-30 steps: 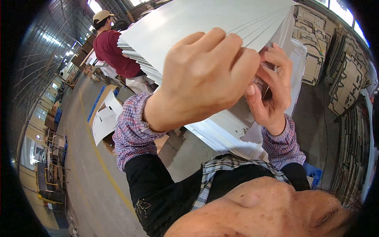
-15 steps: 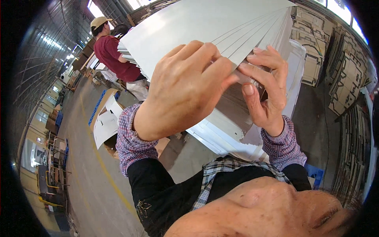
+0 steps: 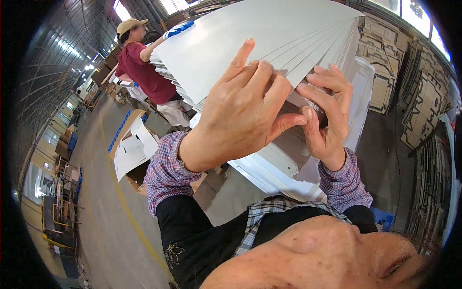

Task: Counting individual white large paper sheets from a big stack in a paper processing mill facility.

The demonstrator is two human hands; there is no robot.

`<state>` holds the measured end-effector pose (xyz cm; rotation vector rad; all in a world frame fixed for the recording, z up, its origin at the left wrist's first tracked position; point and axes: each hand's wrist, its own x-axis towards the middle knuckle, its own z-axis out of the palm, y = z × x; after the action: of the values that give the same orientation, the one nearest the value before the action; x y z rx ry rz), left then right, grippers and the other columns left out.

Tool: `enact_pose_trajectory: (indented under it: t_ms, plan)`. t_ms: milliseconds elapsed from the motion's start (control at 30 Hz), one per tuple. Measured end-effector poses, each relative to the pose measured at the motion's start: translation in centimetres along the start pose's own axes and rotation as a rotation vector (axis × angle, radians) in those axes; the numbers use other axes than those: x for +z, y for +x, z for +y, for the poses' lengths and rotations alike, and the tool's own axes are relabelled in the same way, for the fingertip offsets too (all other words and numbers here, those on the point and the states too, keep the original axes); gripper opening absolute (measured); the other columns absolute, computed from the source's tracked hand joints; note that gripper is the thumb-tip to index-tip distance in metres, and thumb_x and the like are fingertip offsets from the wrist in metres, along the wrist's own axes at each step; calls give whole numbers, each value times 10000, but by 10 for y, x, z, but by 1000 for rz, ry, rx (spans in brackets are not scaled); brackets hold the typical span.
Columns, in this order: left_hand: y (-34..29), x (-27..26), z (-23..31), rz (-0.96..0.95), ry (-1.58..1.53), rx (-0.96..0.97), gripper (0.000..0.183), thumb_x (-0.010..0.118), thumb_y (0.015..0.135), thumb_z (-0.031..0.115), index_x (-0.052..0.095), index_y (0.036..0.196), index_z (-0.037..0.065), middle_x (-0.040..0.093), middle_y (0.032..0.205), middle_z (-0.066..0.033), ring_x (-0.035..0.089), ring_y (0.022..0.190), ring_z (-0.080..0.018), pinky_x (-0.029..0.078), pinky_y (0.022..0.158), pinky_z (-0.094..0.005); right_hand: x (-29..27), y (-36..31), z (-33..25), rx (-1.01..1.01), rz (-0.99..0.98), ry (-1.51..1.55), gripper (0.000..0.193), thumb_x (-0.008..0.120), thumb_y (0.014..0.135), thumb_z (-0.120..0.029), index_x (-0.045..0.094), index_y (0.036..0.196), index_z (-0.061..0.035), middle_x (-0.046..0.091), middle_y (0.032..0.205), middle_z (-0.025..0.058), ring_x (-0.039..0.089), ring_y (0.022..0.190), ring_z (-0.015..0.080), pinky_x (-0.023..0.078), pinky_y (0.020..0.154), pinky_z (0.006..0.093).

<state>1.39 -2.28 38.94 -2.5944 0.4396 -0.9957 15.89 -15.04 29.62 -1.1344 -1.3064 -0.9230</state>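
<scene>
A tall stack of large white sheets lies before me, its near right corner lifted and fanned into several leaves. My left hand is bent over the near edge of the sheets, its index finger raised and its other fingers curled. The tips of these curled fingers are hidden. Its thumb reaches below the edge and meets the right thumb. At the fanned corner, my right hand is closed round the leaves, its fingers along their edges and its thumb underneath.
Across the stack at the left stands a person in a maroon shirt, a blue-and-white gloved hand on the sheets. Flat cut boards lean at the right. A box with white cardboard stands on the floor at the left.
My left index finger has lifted and straightened, and my left thumb has moved down toward the right thumb. The other person has turned and laid a gloved hand on the stack.
</scene>
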Motion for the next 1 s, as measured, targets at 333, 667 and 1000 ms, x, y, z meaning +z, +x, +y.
enact_pose_trajectory:
  t_ms: [333,667,1000]
  plan:
    - [-4,-7,-6,28,-86,-18,514,755,854,390,615,1110,-34,647,1053,-168,662,947,-336,434,1074,-510,-5,4,0,27,-25,53,266,639,907,-201,724,1103,-44,643,1140,159,577,1146,346,314,1117,552]
    - [7,-25,-8,-63,-152,-21,325,801,784,175,664,1030,13,668,1007,-103,651,862,-288,526,741,-374,-7,6,-6,128,3,128,272,714,843,-155,703,1086,-34,652,1130,147,571,1156,334,314,1122,547]
    - [11,-14,-8,110,-88,63,172,744,789,48,681,947,18,660,870,-88,647,743,-259,515,629,-335,-3,7,-5,60,118,117,352,753,810,-137,673,1129,-12,641,1122,176,570,1125,342,389,1064,559]
